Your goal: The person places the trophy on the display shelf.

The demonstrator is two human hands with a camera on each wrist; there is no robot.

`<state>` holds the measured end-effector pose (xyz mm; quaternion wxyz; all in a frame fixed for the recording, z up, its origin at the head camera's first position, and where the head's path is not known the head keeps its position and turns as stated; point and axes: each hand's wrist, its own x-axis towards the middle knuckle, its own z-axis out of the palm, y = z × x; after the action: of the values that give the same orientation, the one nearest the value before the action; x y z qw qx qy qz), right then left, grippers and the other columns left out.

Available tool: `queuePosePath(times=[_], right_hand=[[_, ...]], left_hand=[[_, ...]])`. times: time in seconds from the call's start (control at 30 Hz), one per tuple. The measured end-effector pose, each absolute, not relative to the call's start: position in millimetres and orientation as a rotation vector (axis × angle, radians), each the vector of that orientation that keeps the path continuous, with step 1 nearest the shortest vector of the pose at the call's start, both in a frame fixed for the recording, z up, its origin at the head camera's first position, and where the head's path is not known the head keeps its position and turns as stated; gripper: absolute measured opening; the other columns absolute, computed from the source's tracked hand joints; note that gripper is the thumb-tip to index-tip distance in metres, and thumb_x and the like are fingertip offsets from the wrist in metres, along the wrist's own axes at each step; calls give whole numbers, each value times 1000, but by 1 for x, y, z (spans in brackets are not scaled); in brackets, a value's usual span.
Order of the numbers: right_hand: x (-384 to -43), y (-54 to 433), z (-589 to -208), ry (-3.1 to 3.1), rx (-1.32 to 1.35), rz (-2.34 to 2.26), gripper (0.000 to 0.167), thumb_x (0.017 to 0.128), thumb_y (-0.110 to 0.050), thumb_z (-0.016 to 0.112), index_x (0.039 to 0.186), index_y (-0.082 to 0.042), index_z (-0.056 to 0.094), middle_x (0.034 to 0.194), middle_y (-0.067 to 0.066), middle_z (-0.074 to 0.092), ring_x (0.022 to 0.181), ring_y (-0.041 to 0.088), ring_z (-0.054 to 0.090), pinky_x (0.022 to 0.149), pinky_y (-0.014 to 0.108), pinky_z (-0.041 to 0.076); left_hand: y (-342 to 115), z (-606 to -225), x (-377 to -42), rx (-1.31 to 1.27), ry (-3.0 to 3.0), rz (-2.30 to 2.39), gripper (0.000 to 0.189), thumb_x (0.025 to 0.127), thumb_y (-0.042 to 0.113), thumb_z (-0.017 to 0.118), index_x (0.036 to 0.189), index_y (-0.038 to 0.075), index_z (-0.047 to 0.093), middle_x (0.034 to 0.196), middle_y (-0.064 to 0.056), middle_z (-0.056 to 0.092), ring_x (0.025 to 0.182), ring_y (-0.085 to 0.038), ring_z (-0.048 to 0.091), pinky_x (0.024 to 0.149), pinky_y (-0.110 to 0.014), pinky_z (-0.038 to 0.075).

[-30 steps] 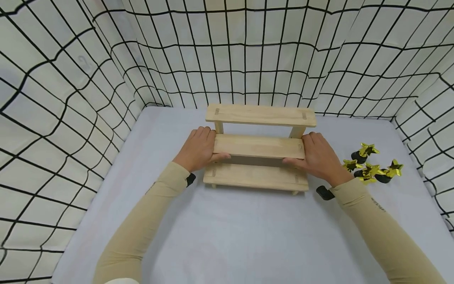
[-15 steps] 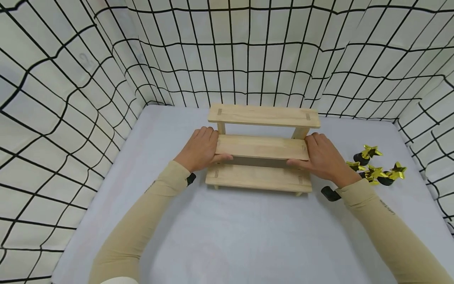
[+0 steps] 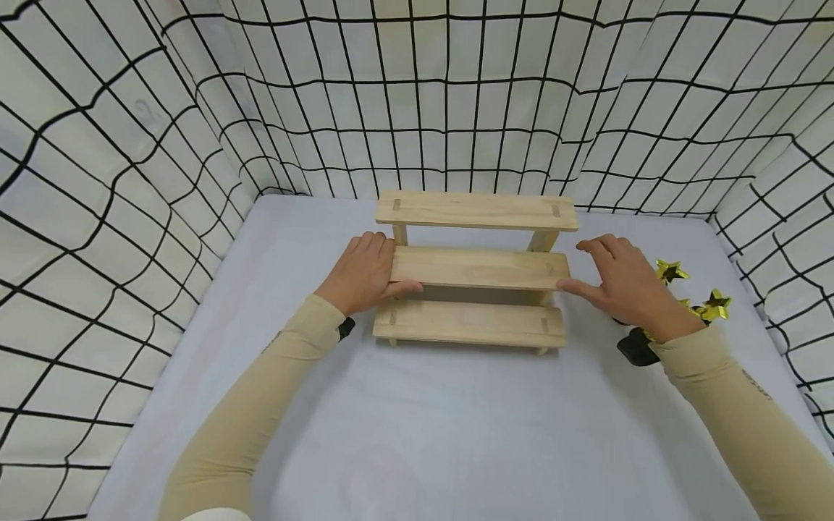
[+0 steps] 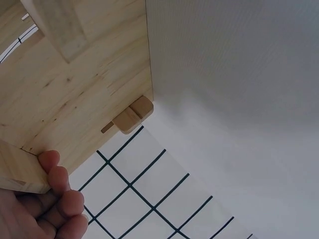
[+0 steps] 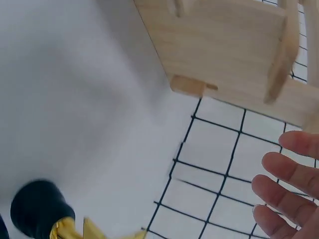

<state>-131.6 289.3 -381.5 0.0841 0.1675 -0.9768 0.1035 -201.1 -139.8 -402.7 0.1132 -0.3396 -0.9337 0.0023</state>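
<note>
A three-tier wooden stand [image 3: 478,268] of pale planks is upright on the white-covered table. My left hand [image 3: 365,271] grips the left end of its middle plank, thumb along the front edge. In the left wrist view, the fingers [image 4: 59,179] curl round that plank's end [image 4: 22,169]. My right hand [image 3: 625,282] is just off the stand's right end, fingers relaxed and spread, holding nothing. Its thumb tip is close to the middle plank; whether they touch I cannot tell. Behind and below this hand are small gold star trophies [image 3: 717,304] with black bases, partly hidden.
Black wire grid panels [image 3: 449,108] with white backing enclose the table [image 3: 417,434] at the back and sides. In the right wrist view, a trophy's black base [image 5: 40,206] is at the lower left.
My right hand has let go of the middle plank's right end and moved right, its fingers opening. The left hand keeps its grip, and the stand stays where it was.
</note>
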Motion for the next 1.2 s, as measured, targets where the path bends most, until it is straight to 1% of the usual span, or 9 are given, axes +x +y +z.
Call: queuePosePath(times=[0.13, 0.33, 0.43, 0.73, 0.87, 0.97, 1.07, 1.1, 1.2], right_hand=[[-126, 305, -371, -2884, 459, 363, 67, 94, -44, 74, 135, 5, 55, 129, 30, 58, 116, 47, 55, 97, 64, 45], [-117, 331, -356, -2842, 356, 490, 63, 99, -42, 69, 138, 5, 53, 133, 30, 55, 121, 47, 50, 100, 65, 41], [-112, 345, -352, -2835, 262, 529, 61, 101, -42, 66, 138, 4, 52, 134, 28, 54, 118, 46, 49, 94, 64, 42], [-93, 384, -353, -2710, 16, 558, 53, 103, -35, 63, 138, 4, 54, 124, 29, 56, 110, 47, 52, 89, 55, 38], [-87, 398, -357, -2670, -122, 573, 53, 104, -35, 61, 138, 5, 54, 125, 30, 57, 110, 46, 52, 87, 41, 36], [-83, 408, -362, -2622, -203, 593, 51, 103, -33, 62, 137, 5, 56, 125, 29, 58, 104, 19, 55, 83, 23, 30], [-80, 416, -369, -2573, -268, 608, 49, 102, -29, 63, 135, 5, 56, 125, 26, 58, 97, -14, 39, 80, 11, 25], [-78, 419, -372, -2558, -300, 615, 48, 101, -28, 64, 136, 4, 56, 126, 25, 59, 95, -21, 31, 80, 8, 23], [-74, 425, -381, -2539, -439, 648, 48, 101, -26, 63, 139, 2, 55, 127, 17, 59, 92, -27, 26, 83, 7, 24]], left_hand=[[-140, -404, -203, -997, -2728, -10, 106, 87, 90, 18, 110, -5, 59, 96, -18, 60, 92, -34, 55, 82, -43, 45], [-140, -403, -203, -983, -2742, -9, 85, 90, 79, 55, 108, -4, 59, 94, -17, 60, 88, -33, 54, 80, -42, 45], [-140, -402, -203, -981, -2750, -13, 80, 89, 75, 60, 105, -3, 58, 92, -16, 59, 88, -33, 53, 78, -42, 44], [-139, -404, -203, -999, -2729, -24, 95, 89, 88, 32, 104, -2, 58, 91, -16, 58, 87, -32, 52, 77, -40, 42], [-139, -404, -203, -1002, -2715, -32, 100, 88, 89, 22, 103, -2, 57, 90, -16, 58, 87, -33, 52, 77, -40, 42], [-139, -404, -203, -999, -2716, -42, 103, 86, 91, 15, 102, -2, 56, 89, -15, 57, 87, -33, 52, 77, -41, 42], [-140, -404, -204, -995, -2727, -45, 100, 87, 91, 21, 101, -1, 56, 89, -15, 56, 87, -33, 52, 77, -41, 41], [-140, -404, -204, -996, -2730, -44, 100, 87, 91, 21, 101, -1, 56, 89, -15, 56, 87, -33, 52, 77, -41, 41], [-139, -404, -203, -1004, -2728, -37, 88, 90, 85, 44, 101, -1, 56, 88, -14, 56, 85, -32, 51, 77, -41, 42]])
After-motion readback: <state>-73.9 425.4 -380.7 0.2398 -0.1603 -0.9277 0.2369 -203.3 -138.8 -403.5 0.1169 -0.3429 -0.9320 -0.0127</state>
